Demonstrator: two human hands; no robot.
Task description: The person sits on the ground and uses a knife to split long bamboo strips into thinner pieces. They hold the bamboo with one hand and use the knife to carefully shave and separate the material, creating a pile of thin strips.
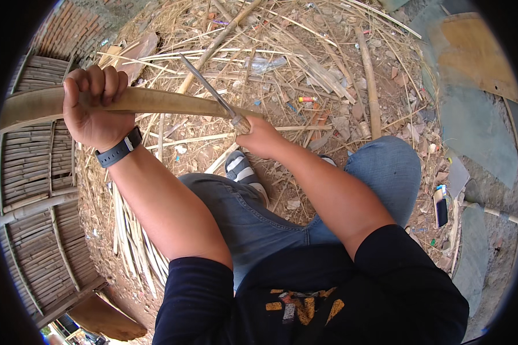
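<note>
A long, split bamboo piece [167,102] runs across in front of me from the far left, bending slightly down to the right. My left hand [95,112], with a dark band on its wrist, is wrapped round it near its left part. My right hand [263,139] is closed on the pale handle of a knife [208,86] close to the bamboo's right end. The narrow metal blade points up and to the left and crosses over the bamboo near that end. Whether its edge bites into the bamboo, I cannot tell.
Thin bamboo strips [133,244] lie bundled at my left. Straw, splints and rubble litter the ground ahead, with poles [369,80] among them. A bamboo slat wall [31,172] stands left, grey slabs [480,138] at right. A phone [441,210] lies right of my knee.
</note>
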